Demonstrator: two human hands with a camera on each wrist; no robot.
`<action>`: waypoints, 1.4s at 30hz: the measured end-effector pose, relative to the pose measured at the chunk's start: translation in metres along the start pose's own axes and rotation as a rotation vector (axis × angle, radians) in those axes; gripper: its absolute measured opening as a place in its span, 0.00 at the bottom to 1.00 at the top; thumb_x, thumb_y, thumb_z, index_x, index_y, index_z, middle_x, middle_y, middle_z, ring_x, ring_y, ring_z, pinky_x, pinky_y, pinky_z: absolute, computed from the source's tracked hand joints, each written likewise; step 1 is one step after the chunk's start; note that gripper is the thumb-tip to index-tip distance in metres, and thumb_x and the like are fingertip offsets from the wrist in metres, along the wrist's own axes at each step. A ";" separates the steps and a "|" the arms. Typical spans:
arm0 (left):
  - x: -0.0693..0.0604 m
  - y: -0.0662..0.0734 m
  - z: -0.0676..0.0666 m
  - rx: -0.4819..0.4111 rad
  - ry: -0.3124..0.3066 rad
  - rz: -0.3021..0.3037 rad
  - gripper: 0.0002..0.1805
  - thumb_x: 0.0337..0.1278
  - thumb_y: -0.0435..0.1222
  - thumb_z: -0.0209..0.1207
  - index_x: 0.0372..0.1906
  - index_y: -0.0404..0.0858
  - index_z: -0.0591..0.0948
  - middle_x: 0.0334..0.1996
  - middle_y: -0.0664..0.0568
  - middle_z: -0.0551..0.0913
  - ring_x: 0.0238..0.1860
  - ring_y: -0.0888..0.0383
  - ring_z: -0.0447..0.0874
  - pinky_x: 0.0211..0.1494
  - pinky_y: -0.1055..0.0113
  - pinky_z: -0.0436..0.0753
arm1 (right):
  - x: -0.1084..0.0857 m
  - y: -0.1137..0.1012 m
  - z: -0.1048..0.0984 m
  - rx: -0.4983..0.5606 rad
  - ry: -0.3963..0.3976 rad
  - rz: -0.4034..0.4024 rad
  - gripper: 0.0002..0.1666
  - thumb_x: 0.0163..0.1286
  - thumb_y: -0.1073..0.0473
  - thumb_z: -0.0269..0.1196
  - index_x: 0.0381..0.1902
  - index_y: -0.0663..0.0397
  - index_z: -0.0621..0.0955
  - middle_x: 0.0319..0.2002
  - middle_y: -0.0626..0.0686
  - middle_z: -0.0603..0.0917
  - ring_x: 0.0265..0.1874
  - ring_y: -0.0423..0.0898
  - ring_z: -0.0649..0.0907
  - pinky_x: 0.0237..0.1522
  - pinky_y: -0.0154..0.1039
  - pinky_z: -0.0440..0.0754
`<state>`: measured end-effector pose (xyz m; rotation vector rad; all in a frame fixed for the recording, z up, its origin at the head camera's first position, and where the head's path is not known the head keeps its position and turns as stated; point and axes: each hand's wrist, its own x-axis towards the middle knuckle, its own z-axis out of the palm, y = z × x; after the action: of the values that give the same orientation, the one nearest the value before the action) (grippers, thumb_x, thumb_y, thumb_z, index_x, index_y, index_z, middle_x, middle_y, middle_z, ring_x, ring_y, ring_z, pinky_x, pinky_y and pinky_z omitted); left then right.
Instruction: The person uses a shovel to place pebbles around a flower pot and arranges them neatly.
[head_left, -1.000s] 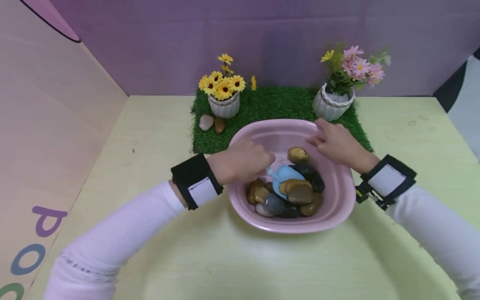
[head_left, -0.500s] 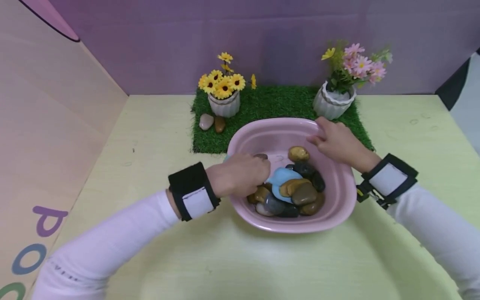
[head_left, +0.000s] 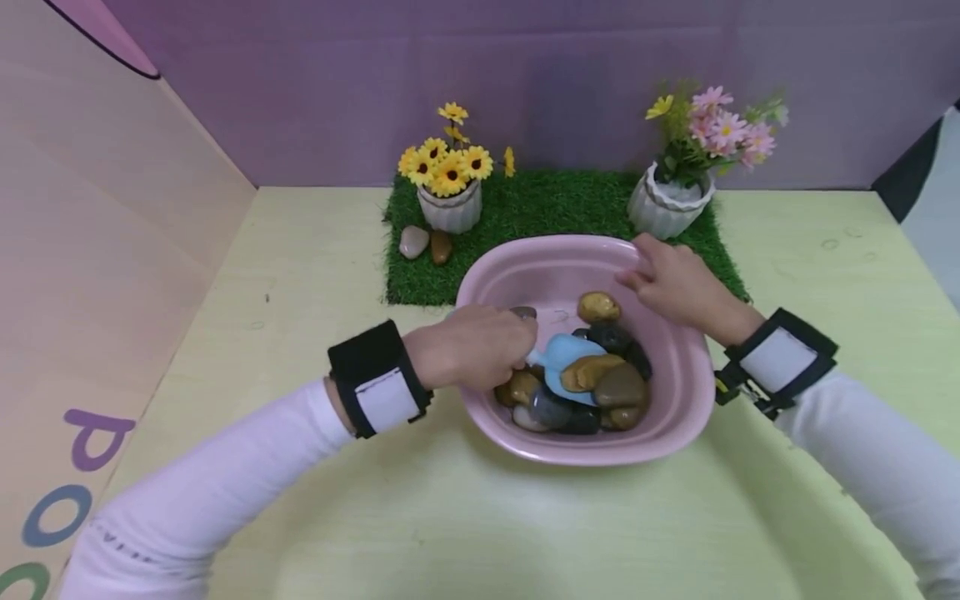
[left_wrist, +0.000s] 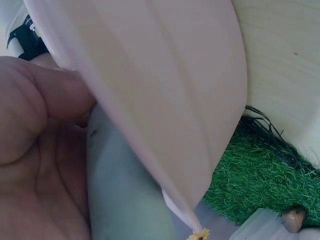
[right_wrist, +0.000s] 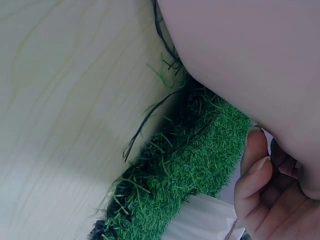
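My left hand [head_left: 476, 346] grips the handle of a light blue toy shovel [head_left: 564, 348] over the left rim of a pink basin [head_left: 693, 417]. In the left wrist view the pale grey-green handle [left_wrist: 122, 185] lies against the palm. Brown stones [head_left: 591, 372] rest on the shovel's blade, inside the basin. Several more brown, grey and black stones [head_left: 551, 407] lie around and below it. A yellowish stone [head_left: 598, 307] sits apart toward the back. My right hand [head_left: 678, 287] holds the basin's far right rim, fingers curled over it; the right wrist view shows these fingers [right_wrist: 255, 185] below the rim.
Behind the basin is a green turf mat [head_left: 555, 200], partly under it. A pot of yellow flowers [head_left: 452, 208] and a pot of pink flowers [head_left: 667, 204] stand on it. Two stones [head_left: 414, 242] lie beside the yellow flowers. Walls border the table [head_left: 480, 533] behind and left.
My left hand has shifted slightly left and down with the shovel's handle, uncovering a dark stone behind the knuckles. My right hand stays on the rim.
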<state>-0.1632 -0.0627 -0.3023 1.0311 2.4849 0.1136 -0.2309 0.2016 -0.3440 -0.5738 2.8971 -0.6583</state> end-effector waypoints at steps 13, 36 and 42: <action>0.006 0.011 -0.005 0.002 0.028 0.041 0.08 0.66 0.32 0.57 0.47 0.38 0.80 0.36 0.51 0.84 0.35 0.58 0.81 0.41 0.68 0.80 | 0.002 -0.001 0.002 -0.014 0.023 -0.010 0.14 0.73 0.54 0.59 0.42 0.60 0.70 0.20 0.53 0.69 0.18 0.47 0.73 0.20 0.40 0.70; 0.013 0.038 0.007 0.073 -0.067 -0.203 0.14 0.72 0.40 0.49 0.57 0.40 0.73 0.41 0.49 0.82 0.47 0.50 0.78 0.66 0.50 0.66 | 0.002 0.000 0.002 -0.010 0.028 -0.003 0.14 0.72 0.54 0.60 0.41 0.59 0.71 0.21 0.52 0.71 0.20 0.48 0.76 0.21 0.41 0.71; 0.018 0.032 0.008 0.043 -0.089 -0.186 0.09 0.68 0.38 0.54 0.48 0.42 0.79 0.39 0.52 0.82 0.46 0.54 0.76 0.65 0.53 0.67 | 0.001 0.001 0.002 -0.017 0.031 -0.008 0.13 0.72 0.55 0.60 0.41 0.60 0.71 0.21 0.53 0.71 0.18 0.48 0.74 0.21 0.40 0.70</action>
<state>-0.1500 -0.0281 -0.3088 0.7980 2.4969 -0.0418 -0.2320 0.2015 -0.3462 -0.5828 2.9331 -0.6505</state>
